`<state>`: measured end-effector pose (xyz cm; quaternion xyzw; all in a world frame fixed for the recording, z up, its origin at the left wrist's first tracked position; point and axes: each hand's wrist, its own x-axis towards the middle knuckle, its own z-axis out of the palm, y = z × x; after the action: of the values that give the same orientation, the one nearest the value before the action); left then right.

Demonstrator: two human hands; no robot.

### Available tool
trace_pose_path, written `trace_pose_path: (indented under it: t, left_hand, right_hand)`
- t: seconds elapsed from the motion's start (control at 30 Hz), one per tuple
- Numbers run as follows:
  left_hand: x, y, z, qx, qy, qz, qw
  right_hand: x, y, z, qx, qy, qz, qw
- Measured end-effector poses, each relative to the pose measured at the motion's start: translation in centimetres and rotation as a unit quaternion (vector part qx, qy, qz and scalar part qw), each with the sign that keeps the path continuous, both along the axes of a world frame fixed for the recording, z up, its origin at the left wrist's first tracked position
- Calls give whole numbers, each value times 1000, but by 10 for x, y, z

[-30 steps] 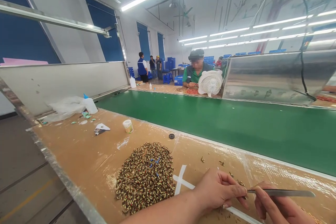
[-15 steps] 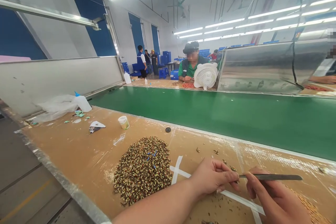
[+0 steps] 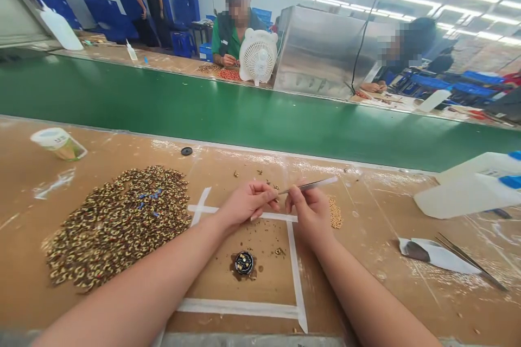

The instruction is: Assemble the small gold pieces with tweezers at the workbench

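My right hand (image 3: 311,211) is closed around metal tweezers (image 3: 315,184), whose tip points left. At that tip, the fingers of my left hand (image 3: 249,200) are pinched together; whatever they grip is too small and covered to make out. Both hands hover over the top edge of a white tape square (image 3: 299,274). Inside the square sits a small round black dish (image 3: 244,263) with dark wet contents and pale bits. A wide pile of small dark-and-cream curved pieces (image 3: 122,222) spreads to the left. Close by my right hand lies a patch of tan beads (image 3: 336,212).
Beyond the table runs a green conveyor belt (image 3: 228,111). A paper cup (image 3: 61,143) and a black disc (image 3: 186,151) stand left; white bottles (image 3: 468,195) and another pair of tweezers (image 3: 472,260) lie right. Across the belt, people work near a white fan (image 3: 259,57).
The head view has turned right and down, bringing the black dish, bottles and second tweezers into sight. My hands keep the same pose, left fingers pinched at the tweezer tip.
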<state>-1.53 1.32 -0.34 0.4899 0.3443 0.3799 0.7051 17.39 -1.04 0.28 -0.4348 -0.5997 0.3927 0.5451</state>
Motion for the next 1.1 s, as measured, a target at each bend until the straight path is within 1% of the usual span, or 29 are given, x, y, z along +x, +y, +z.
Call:
trace_pose_path:
  t: [0.23, 0.5, 0.77, 1.1]
  left_hand:
    - [-2, -1, 7, -38, -54, -34, 997]
    - [-1, -1, 7, -61, -68, -49, 995]
    - [-1, 0, 4, -83, -73, -49, 993]
    - [-1, -3, 8, -103, -84, -46, 990]
  right_hand:
    - [-1, -4, 6, 1, 17, 17, 1000]
    - [-2, -1, 8, -8, 57, 35, 998]
    - [-3, 0, 4, -18, 57, 48, 997]
    - [-3, -1, 8, -19, 55, 40, 998]
